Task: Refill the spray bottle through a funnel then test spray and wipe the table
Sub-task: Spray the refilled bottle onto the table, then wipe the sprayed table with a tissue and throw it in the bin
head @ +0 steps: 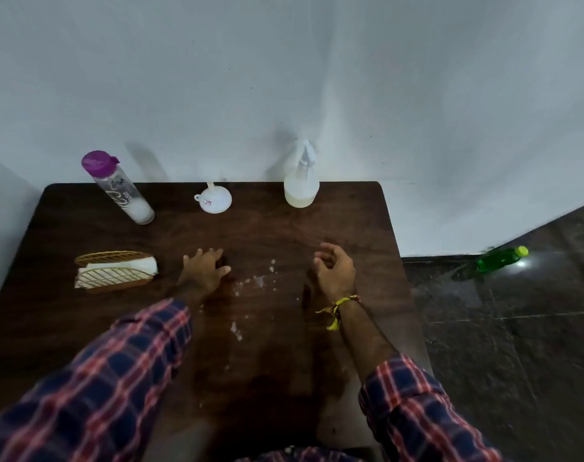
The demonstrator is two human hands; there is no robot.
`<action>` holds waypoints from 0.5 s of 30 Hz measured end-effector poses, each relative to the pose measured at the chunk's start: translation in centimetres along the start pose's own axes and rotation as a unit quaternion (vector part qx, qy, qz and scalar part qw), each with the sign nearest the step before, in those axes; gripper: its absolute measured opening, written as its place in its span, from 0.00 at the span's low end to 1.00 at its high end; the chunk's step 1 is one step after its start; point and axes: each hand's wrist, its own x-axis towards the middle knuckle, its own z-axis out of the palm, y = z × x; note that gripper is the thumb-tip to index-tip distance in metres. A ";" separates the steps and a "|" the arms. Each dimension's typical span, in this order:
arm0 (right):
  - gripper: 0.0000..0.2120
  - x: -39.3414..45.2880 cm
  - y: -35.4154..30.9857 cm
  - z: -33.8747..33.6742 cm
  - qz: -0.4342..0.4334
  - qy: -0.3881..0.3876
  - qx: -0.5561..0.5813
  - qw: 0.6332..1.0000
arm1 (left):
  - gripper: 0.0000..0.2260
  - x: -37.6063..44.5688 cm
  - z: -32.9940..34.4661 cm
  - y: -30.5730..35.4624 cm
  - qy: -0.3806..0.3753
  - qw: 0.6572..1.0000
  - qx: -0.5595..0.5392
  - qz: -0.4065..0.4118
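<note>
A white spray bottle (301, 181) with a little pale liquid stands at the table's back edge, right of centre. A white funnel (214, 199) lies mouth-down beside it in the middle. A clear bottle with a purple cap (120, 188) stands at the back left, holding some whitish liquid. A gold wire holder with white napkins (115, 271) sits at the left. My left hand (205, 269) rests flat on the table, fingers spread, right of the napkins. My right hand (335, 271) hovers with loosely curled fingers, holding nothing. White specks (259, 281) mark the wood between them.
The dark wooden table (84, 328) stands against a white wall. Its right edge drops to a dark tiled floor, where a green bottle (500, 259) lies near the wall.
</note>
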 end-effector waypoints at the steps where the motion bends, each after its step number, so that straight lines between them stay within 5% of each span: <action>1: 0.13 -1.2 0.0 0.0 -0.001 -0.004 -0.007 1.000 | 0.23 -1.6 0.9 -0.6 0.043 0.998 -0.042 0.012; 7: 0.08 -7.9 1.0 2.5 0.021 -0.027 -0.035 0.999 | 0.10 -9.5 5.9 -6.0 0.171 0.974 -0.140 0.042; 13: 0.06 -12.1 -0.1 7.4 -0.010 -0.098 -0.079 0.992 | 0.19 -12.2 4.7 -13.4 0.203 0.960 -0.164 -0.097; 15: 0.05 -12.8 -1.0 9.0 -0.028 -0.109 -0.089 0.990 | 0.31 -11.9 3.7 -16.1 0.161 0.971 -0.122 -0.129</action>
